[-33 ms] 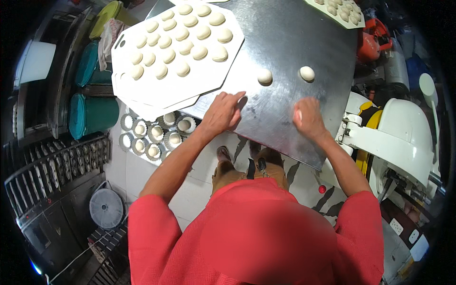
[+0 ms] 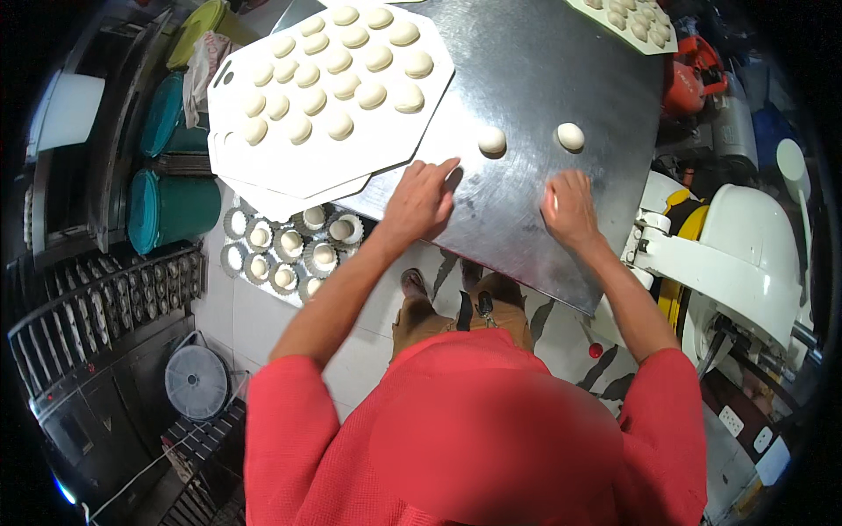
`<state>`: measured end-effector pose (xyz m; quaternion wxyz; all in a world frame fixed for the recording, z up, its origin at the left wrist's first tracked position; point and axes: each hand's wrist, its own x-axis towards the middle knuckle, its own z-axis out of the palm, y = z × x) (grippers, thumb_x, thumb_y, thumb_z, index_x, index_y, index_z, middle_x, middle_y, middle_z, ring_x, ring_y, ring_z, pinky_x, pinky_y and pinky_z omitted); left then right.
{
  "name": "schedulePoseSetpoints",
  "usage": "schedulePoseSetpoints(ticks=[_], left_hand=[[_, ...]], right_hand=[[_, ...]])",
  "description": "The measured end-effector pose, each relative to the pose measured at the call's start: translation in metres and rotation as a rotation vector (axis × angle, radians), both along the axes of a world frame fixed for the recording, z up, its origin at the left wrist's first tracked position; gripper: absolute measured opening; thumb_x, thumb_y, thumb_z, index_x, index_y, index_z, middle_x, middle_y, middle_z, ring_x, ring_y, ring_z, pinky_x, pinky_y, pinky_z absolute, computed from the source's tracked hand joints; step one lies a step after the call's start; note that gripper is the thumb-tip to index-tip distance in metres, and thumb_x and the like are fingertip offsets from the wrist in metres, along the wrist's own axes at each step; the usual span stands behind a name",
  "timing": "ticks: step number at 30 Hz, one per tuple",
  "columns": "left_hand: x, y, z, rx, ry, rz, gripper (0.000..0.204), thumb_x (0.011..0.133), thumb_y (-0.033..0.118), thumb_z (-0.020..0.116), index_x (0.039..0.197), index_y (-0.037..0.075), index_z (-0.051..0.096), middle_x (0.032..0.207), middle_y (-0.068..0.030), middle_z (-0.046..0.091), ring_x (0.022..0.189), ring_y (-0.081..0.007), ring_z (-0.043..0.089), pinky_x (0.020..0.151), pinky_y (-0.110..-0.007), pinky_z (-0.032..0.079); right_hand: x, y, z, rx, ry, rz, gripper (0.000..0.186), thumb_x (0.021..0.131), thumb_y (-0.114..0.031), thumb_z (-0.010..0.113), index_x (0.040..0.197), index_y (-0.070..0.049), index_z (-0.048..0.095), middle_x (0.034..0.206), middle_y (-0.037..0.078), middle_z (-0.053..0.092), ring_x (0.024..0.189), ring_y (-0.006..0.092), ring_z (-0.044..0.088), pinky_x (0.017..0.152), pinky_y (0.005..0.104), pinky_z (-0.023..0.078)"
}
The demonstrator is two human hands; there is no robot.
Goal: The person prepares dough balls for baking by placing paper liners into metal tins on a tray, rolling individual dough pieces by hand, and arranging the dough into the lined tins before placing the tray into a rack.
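On the steel table [image 2: 509,79], my left hand [image 2: 419,203] is curled palm down near the front edge, index finger pointing forward. Whatever lies under its palm is hidden. To the right, my right hand [image 2: 571,210] cups closed on the tabletop, with a bit of a pale dough ball showing at its thumb side. Beyond my hands rest two smooth dough balls: one dough ball [image 2: 492,140] between them, another dough ball [image 2: 570,136] just past my right knuckles. Left of my left hand, a white board [image 2: 263,162] carries rows of dough balls [image 2: 340,125].
Below the table's left side sits a tray of fluted tins [image 2: 289,245] holding dough pieces. A white mixer [image 2: 750,237] stands close on the right. At the far right corner is another board of dough balls [image 2: 633,19]. Teal bins [image 2: 175,210] and a dark rack [image 2: 105,302] line the left.
My right hand has shifted slightly forward; its fingers, blurred before, now show more clearly. My left hand has moved slightly right and forward. The dough balls keep their places on the table.
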<state>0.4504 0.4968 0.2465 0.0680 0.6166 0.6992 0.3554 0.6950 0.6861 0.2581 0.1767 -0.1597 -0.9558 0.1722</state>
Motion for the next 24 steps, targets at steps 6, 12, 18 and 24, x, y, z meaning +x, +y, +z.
schedulePoseSetpoints(ticks=[6, 12, 18, 24], left_hand=[[0.044, -0.002, 0.026, -0.126, -0.006, 0.278, 0.058, 0.077, 0.017, 0.075, 0.130, 0.004, 0.055, 0.098, -0.0158, 0.062, 0.101, -0.0331, 0.058, 0.097, -0.042, 0.043], [-0.021, 0.034, 0.052, -0.246, -0.140, 0.155, 0.047, 0.075, 0.013, 0.079, 0.119, 0.004, 0.062, 0.106, -0.0173, 0.068, 0.108, -0.0347, 0.061, 0.091, -0.041, 0.051], [-0.050, 0.055, 0.051, -0.186, 0.014, -0.097, 0.052, 0.075, 0.015, 0.079, 0.122, 0.005, 0.060, 0.124, -0.0145, 0.061, 0.115, -0.0366, 0.055, 0.100, -0.046, 0.045], [-0.102, 0.063, 0.040, -0.139, 0.164, 0.068, 0.053, 0.077, 0.009, 0.074, 0.127, 0.005, 0.056, 0.134, -0.0147, 0.056, 0.124, -0.0385, 0.052, 0.104, -0.044, 0.044]], right_hand=[[-0.037, -0.036, 0.030, -0.059, 0.000, -0.189, 0.033, 0.072, -0.016, 0.073, 0.101, -0.004, 0.062, 0.101, 0.014, 0.061, 0.103, 0.0328, 0.057, 0.091, 0.0421, 0.044], [-0.080, 0.027, 0.065, -0.344, -0.020, -0.297, 0.043, 0.080, -0.020, 0.074, 0.116, 0.000, 0.065, 0.109, 0.022, 0.068, 0.105, 0.0400, 0.064, 0.095, 0.0446, 0.050], [-0.155, 0.095, 0.031, -0.233, -0.196, -0.131, 0.044, 0.083, -0.022, 0.072, 0.119, 0.002, 0.065, 0.121, 0.021, 0.066, 0.114, 0.0394, 0.061, 0.099, 0.0436, 0.048], [-0.267, 0.073, 0.033, -0.151, 0.034, 0.244, 0.041, 0.088, -0.019, 0.067, 0.126, -0.004, 0.062, 0.126, 0.020, 0.065, 0.117, 0.0374, 0.061, 0.103, 0.0441, 0.047]])
